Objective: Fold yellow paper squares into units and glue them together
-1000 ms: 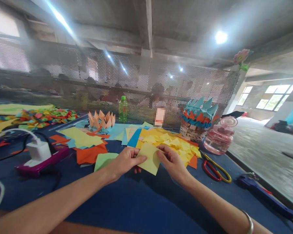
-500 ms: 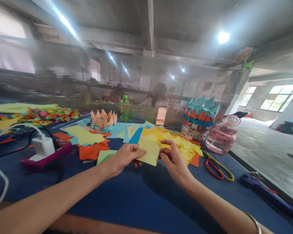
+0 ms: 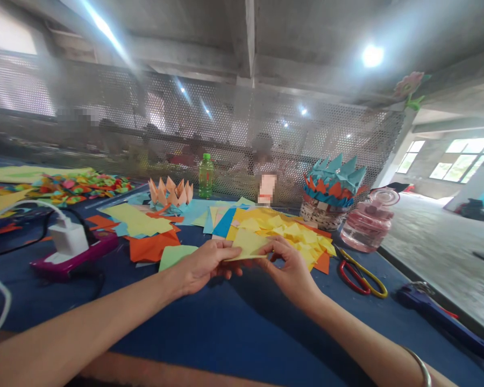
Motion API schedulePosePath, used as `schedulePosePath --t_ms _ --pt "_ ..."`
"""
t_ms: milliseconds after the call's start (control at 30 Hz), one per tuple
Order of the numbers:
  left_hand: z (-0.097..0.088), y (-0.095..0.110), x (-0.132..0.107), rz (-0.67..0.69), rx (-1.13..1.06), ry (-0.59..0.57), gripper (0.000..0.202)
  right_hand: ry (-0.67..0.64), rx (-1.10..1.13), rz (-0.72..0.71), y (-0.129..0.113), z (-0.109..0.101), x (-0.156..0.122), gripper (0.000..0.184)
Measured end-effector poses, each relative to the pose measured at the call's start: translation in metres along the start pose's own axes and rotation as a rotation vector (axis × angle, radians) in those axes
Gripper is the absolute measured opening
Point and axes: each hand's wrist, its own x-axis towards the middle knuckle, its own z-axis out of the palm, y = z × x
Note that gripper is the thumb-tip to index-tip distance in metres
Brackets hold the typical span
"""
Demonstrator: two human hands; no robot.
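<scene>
A pale yellow sheet of paper [image 3: 248,245] is held up above the blue table between my two hands. My left hand [image 3: 210,263] pinches its left side, thumb on top and fingers curled beneath. On the opposite edge, my right hand [image 3: 286,263] grips the paper between thumb and fingers. The sheet tilts away, its near edge looking bent or folded. Just behind it lies a pile of folded yellow paper pieces [image 3: 294,234] on yellow sheets. A light green sheet [image 3: 173,255] rests beside my left wrist.
Scissors [image 3: 361,271], a blue-handled tool [image 3: 443,317] and a pink bottle [image 3: 367,223] stand or lie right. A folded-paper basket [image 3: 333,188] is behind. Left are orange paper [image 3: 153,246], a power strip [image 3: 76,255] with cables and a peach paper crown [image 3: 171,194]. A green bottle [image 3: 205,177] stands behind.
My right hand has closed on the right edge of the yellow paper, which it was only near before. The sheet has tipped flatter, and its near edge is now bent or folded.
</scene>
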Motion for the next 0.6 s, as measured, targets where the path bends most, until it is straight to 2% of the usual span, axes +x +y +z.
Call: schedulePosePath --t_ms 67,233,600 --pt "-0.0011 0.0008 0.0000 -0.008 -0.012 0.007 0.026 0.001 0.000 -0.007 -0.0001 -0.0010 0.0009 0.018" --pt "-0.0028 0.0013 0.0003 0.017 -0.030 0.042 0.023 -0.006 0.027 0.005 -0.0020 0.0005 -0.0010 0.022" --pt "-0.0032 -0.0010 0.0001 0.110 -0.031 -0.047 0.038 0.087 0.057 0.231 0.0066 0.0034 0.0013 0.039"
